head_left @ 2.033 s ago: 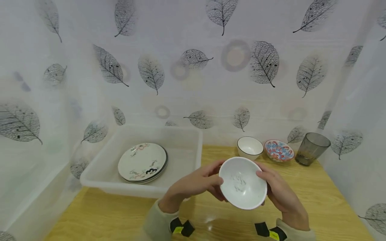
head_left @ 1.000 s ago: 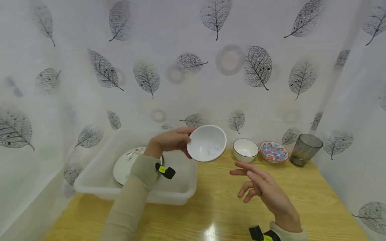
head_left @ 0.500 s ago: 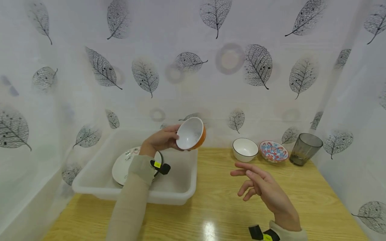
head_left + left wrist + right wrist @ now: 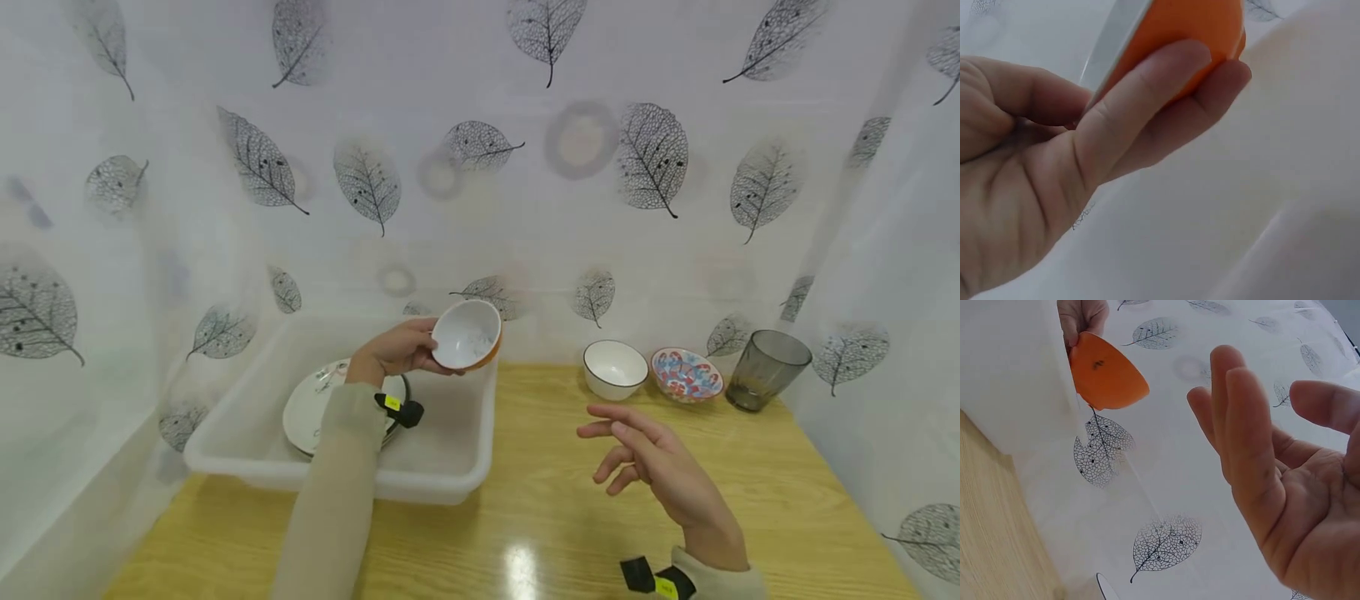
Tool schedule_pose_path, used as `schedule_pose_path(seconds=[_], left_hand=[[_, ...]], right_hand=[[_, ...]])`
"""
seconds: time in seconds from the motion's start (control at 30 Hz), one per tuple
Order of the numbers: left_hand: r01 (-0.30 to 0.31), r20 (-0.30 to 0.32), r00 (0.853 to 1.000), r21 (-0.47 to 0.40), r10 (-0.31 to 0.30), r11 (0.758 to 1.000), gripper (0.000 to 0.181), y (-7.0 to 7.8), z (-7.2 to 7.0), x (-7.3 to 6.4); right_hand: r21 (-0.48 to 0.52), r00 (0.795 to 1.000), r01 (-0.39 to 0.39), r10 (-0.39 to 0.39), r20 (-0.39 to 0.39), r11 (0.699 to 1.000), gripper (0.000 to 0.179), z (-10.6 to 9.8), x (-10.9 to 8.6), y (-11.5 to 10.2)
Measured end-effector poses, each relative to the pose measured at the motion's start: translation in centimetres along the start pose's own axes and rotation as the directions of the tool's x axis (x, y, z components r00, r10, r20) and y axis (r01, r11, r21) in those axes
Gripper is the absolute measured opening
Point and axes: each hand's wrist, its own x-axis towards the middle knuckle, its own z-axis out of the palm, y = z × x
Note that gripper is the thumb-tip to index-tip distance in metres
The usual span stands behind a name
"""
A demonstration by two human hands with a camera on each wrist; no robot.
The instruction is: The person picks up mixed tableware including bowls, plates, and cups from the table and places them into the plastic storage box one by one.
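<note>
My left hand grips a bowl by its left side, above the back right part of a white plastic tub. The bowl is white inside with grey marks and orange outside, and it tilts so its inside faces me. In the left wrist view, fingers lie along its orange outer wall, with the thumb at the rim. Over the wooden table, my right hand hangs with relaxed fingers and holds nothing. The right wrist view shows the bowl's orange underside beyond that hand.
Stacked plates with floral drawings lie inside the tub, partly behind my left forearm. Along the table's back stand a white bowl with a dark rim, a red-and-blue patterned bowl and a grey glass. Leaf-printed curtain surrounds the table.
Both hands held the bowl at first; then the right hand let go. The left hand carried it left and up over the tub, turning it. The right hand has since stayed still.
</note>
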Motion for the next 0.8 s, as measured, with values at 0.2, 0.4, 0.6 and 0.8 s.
schedule_pose_path(seconds=[0.2, 0.4, 0.6, 0.8], left_hand=[[0.065, -0.052, 0.997, 0.002, -0.065, 0.998, 0.067, 0.0, 0.0, 0.0], [0.106, -0.104, 0.989, -0.025, -0.108, 0.994, 0.067, -0.1, -0.2, 0.2], [0.132, -0.140, 0.981, -0.054, -0.138, 0.990, 0.069, -0.5, -0.4, 0.7], [0.141, -0.163, 0.975, -0.053, -0.148, 0.989, 0.075, -0.9, -0.2, 1.0]], right_hand=[[-0.053, 0.998, -0.040, 0.037, -0.048, 0.998, 0.038, 0.1, 0.1, 0.3], [-0.077, 0.996, -0.064, 0.059, -0.071, 0.995, 0.036, 0.0, 0.4, 0.6], [-0.085, 0.993, -0.082, 0.074, -0.086, 0.993, 0.036, 0.0, 0.5, 0.6], [-0.095, 0.988, -0.112, 0.101, -0.114, 0.989, 0.034, 0.1, 0.5, 0.7]])
